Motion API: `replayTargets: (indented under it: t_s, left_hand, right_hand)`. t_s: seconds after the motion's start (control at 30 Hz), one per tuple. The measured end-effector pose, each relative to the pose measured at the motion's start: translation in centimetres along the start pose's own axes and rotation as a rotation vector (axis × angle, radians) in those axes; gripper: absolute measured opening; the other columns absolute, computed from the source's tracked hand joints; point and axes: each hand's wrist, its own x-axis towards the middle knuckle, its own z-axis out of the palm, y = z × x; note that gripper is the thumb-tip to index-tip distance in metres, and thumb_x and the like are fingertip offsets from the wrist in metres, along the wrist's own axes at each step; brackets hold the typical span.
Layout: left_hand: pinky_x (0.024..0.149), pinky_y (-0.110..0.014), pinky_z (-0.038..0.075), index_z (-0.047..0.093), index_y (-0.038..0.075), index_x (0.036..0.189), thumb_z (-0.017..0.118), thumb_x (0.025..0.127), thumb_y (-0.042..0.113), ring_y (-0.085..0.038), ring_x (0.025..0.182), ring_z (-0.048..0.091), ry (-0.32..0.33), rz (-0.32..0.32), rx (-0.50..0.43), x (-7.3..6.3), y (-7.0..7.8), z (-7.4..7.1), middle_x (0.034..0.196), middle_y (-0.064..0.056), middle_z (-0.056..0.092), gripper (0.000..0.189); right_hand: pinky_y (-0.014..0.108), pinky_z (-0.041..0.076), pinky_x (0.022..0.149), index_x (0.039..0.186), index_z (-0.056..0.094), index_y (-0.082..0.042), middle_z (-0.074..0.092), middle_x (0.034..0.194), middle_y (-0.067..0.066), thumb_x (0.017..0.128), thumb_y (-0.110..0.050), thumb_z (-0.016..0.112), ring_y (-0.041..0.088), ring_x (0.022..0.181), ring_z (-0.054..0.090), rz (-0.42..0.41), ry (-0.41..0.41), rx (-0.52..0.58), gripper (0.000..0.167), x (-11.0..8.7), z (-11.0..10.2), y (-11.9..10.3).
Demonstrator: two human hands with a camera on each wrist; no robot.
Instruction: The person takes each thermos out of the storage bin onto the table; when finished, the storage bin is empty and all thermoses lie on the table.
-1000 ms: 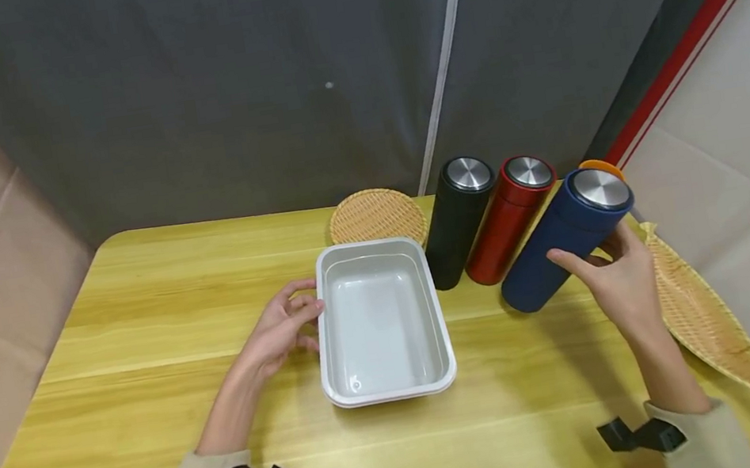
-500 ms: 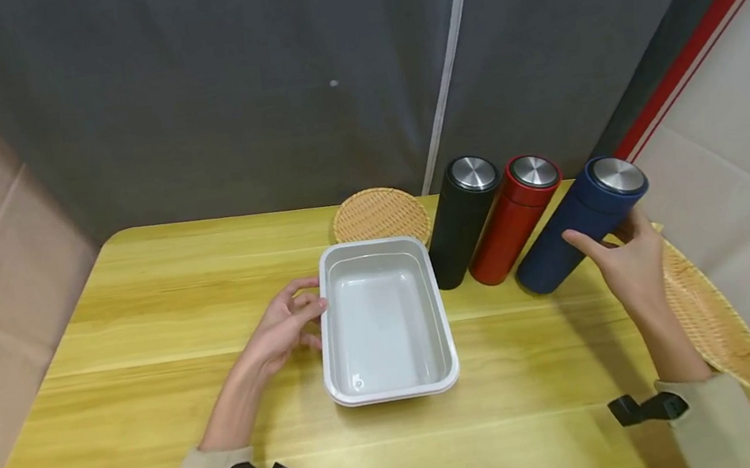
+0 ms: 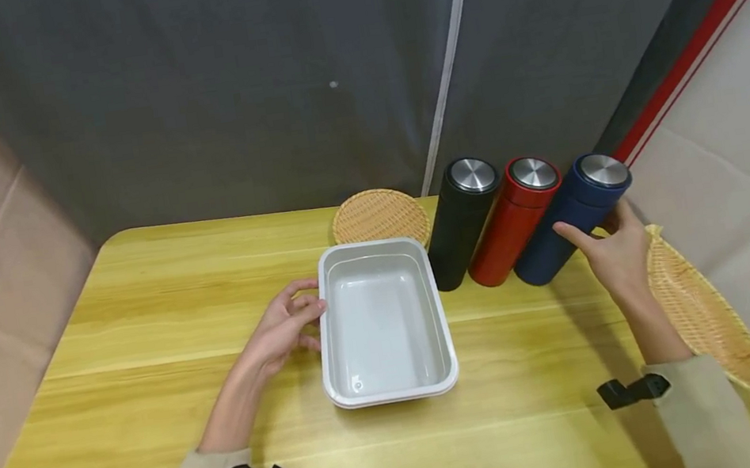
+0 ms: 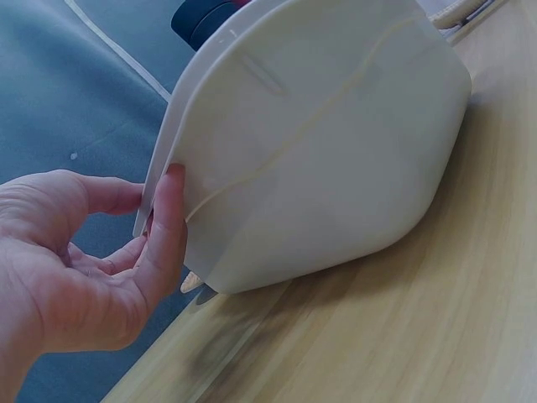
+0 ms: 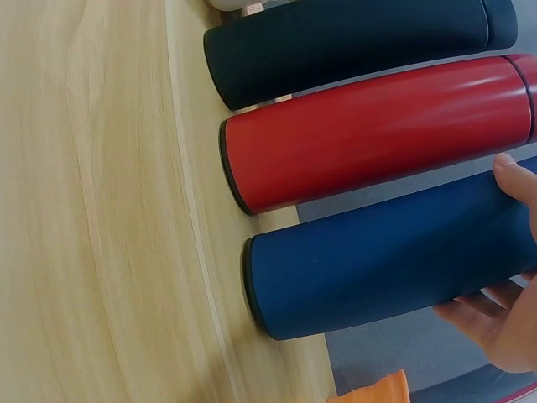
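A deep white rectangular tub (image 3: 385,336) stands at the middle of the table. My left hand (image 3: 280,329) pinches its left rim, thumb above and fingers beneath, as the left wrist view shows. My right hand (image 3: 613,248) grips a navy blue thermos bottle (image 5: 377,256) round its upper half. The bottle is upright, with its black base at the tabletop; contact there is hard to tell. Just left of it stands a red thermos bottle (image 3: 513,222), then a black thermos bottle (image 3: 460,226). All three have silver lid tops.
Behind the tub lies a round woven mat (image 3: 379,215). A woven basket (image 3: 702,308) leans along the table's right edge by the white wall. Part of an orange object (image 5: 376,391) shows beyond the blue bottle. A grey curtain (image 3: 241,101) hangs behind the table.
My right hand has moved the blue bottle back, first rightward, then left beside the red one, and it stands straighter. The left hand keeps its hold on the tub's rim.
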Motion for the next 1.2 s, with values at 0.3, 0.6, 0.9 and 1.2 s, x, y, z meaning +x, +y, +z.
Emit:
replayTargets:
  t_s: [0.3,0.6,0.9,1.2]
  left_hand:
    - [0.054,-0.031,0.057,0.030,0.001,0.142,0.056,0.096,0.006,-0.022,0.080,0.060,-0.012,0.007,-0.006,-0.2,-0.2,-0.4,0.116,-0.026,0.054,0.052]
    - [0.054,-0.032,0.058,0.031,0.001,0.141,0.056,0.096,0.005,-0.024,0.082,0.059,-0.017,0.009,-0.015,-0.1,-0.1,-0.3,0.114,-0.024,0.054,0.052]
    - [0.054,-0.033,0.058,0.030,0.000,0.141,0.055,0.096,0.004,-0.023,0.080,0.059,-0.028,0.012,-0.015,-0.1,-0.1,-0.2,0.112,-0.022,0.054,0.051]
    - [0.055,-0.033,0.058,0.030,0.000,0.142,0.055,0.096,0.005,-0.024,0.082,0.059,-0.039,0.015,-0.020,0.0,-0.1,-0.3,0.113,-0.023,0.054,0.052]
  right_hand:
    - [0.018,0.045,0.077,0.124,0.059,-0.013,0.058,0.099,-0.012,0.075,-0.013,0.083,0.003,0.090,0.056,0.010,-0.030,0.021,0.055,0.5,0.6,-0.3]
    - [0.016,0.045,0.075,0.125,0.058,-0.014,0.058,0.098,-0.011,0.076,-0.010,0.081,0.004,0.088,0.056,0.002,-0.035,0.052,0.054,0.5,0.3,-0.2]
    - [0.010,0.047,0.073,0.135,0.049,-0.008,0.054,0.105,-0.011,0.083,-0.011,0.075,0.002,0.092,0.054,-0.039,-0.170,0.030,0.058,-0.4,-0.6,-2.1]
    - [0.016,0.043,0.083,0.139,0.044,-0.011,0.054,0.117,-0.007,0.087,-0.014,0.072,0.003,0.103,0.052,-0.027,-0.227,0.042,0.060,0.8,-0.4,1.0]
